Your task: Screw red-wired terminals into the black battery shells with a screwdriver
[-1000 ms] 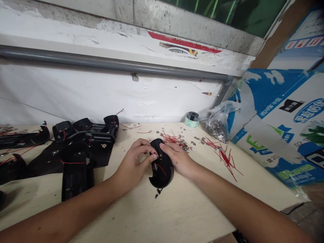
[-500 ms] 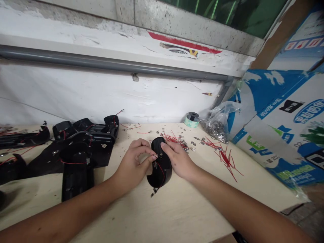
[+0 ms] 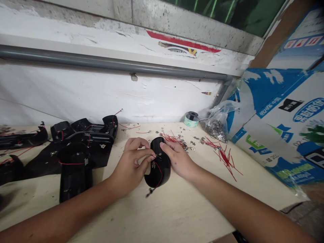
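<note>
- left hand [image 3: 129, 165]: thumb and index fingers [image 3: 145, 151] nearly closed at the shell's upper edge, tips pinched on something too small to tell, maybe a thin wire end
- right hand [image 3: 178, 160]: fingers together, slightly curled, pressing the shell's upper right side, steadying it, not a full wrap
- shell [image 3: 160, 168]: black plastic housing, curved, hollow-looking, on or just above the table between both hands, tilted, exact contact hidden
- handling: shell looks light and stiff, but the smooth curved surface could slip; best held by its sides, away from the wiring
- red wire [image 3: 159, 170]: thin, soft, loops over the shell's face; looks easy to snag, so don't pull on it
- lead [image 3: 150, 192]: short dark lead with a small end piece hanging from the shell's lower end, loose
- metal tabs [image 3: 182, 140]: small, scattered just past the right hand, mixed with cut red wires [image 3: 226, 160]
- housings [image 3: 83, 143]: black, piled left of the left hand, near it, limiting room on that side
- table [image 3: 177, 216]: pale board; open stretch in front of the shell, front edge beyond it
- box [image 3: 278, 128]: printed cardboard at the right end, with bag [image 3: 216, 130] and tape roll [image 3: 191, 119] along the wall
</note>
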A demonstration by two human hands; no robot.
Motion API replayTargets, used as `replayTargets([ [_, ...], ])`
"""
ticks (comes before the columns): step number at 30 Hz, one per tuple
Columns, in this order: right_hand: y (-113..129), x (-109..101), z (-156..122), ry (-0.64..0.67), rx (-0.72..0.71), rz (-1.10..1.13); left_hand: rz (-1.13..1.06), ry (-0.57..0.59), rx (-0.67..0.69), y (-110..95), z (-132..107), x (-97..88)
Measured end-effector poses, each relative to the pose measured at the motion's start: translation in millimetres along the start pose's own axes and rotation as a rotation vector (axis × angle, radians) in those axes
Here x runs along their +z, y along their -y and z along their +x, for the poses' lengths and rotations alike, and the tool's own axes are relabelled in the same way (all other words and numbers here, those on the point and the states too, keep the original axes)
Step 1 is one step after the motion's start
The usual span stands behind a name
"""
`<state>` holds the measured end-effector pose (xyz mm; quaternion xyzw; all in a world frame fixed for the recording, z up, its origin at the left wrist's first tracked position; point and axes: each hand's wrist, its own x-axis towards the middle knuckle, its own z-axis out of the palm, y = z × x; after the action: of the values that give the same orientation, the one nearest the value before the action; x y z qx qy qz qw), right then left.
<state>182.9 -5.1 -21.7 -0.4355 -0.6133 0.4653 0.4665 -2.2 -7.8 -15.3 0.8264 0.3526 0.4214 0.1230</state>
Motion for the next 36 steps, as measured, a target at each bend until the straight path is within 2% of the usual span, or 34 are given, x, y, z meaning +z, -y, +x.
replayTargets([
  [7, 0.0, -1.2, -2.2, 0.047, -0.017, 0.009, 0.032, 0.048, 0.088, -2.1, 0.7, -4.1],
  [14, -0.6, 0.3, -3.6, 0.038, -0.040, -0.053, 0.071, 0.053, 0.143, -2.0, 0.4, -3.7],
  [20, 2.5, -0.6, -2.5, 0.032, -0.047, -0.070, 0.022, 0.030, 0.121, 0.4, -0.6, -0.9],
  [26, 3.2, -3.4, -0.1, -0.038, -0.043, -0.119, -0.154, -0.045, -0.026, 7.5, -0.4, 6.4],
  [29, 3.6, -4.9, 1.7, -0.070, -0.013, -0.052, -0.388, -0.063, -0.155, 7.5, 0.0, 9.9],
  [31, 3.9, -5.3, 2.9, -0.099, 0.003, 0.045, -0.609, -0.080, -0.312, 5.0, 0.6, 11.4],
  [33, 3.9, -5.1, 3.8, -0.105, 0.016, 0.158, -0.839, -0.047, -0.496, 1.4, 1.5, 12.2],
  [36, 2.8, -3.8, 3.9, -0.093, 0.039, 0.274, -1.112, 0.125, -0.686, -3.1, 2.8, 12.4],
])
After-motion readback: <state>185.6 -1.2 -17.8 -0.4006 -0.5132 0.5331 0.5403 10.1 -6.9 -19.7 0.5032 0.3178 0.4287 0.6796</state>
